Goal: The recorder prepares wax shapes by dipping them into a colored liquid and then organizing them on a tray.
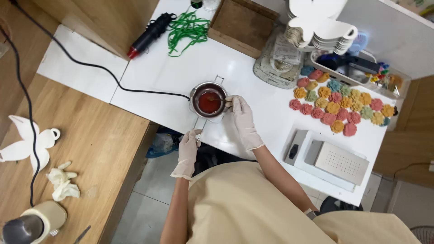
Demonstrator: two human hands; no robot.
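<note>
Nearest to camera: beige apron (253, 203) of the person fills the bottom of my view, both forearms going up from it.
Left hand: I see the left hand (188, 151) in a white glove, its fingers pinching the thin handle (199, 129) of the small metal pot (208, 102) at the table edge.
Right hand: the right hand (243, 121), also gloved, is closed on a small stick (216, 99) whose tip is inside the pot.
Pot: it stands on the white table (162, 68), near the front edge, with dark red liquid inside; a black cable (135, 89) reaches it from the left.
Right side: many coloured flower-shaped pieces (339, 106) lie in rows, well apart from the pot.
Front right: a grey flat device (327, 159) lies near the table edge.
Far side: a black and red tool (150, 34) beside green strips (187, 29).
</note>
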